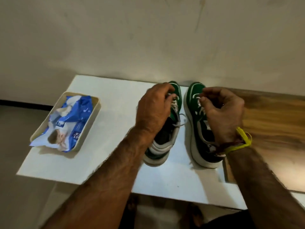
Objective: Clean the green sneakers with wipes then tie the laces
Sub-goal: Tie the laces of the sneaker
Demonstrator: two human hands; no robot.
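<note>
Two green sneakers with white soles and white laces stand side by side on a white board, toes pointing away from me. My left hand is curled over the lacing of the left sneaker and hides most of it. A loose lace end trails off that shoe to the right. My right hand hovers over the right sneaker and pinches a white lace between thumb and fingers. A blue-and-white wipes pack lies in a beige tray at the left.
The white board lies partly on a wooden tabletop that runs off to the right. A plain wall rises just behind the shoes. The board's left and near edges overhang the floor, and a yellow thread band circles my right wrist.
</note>
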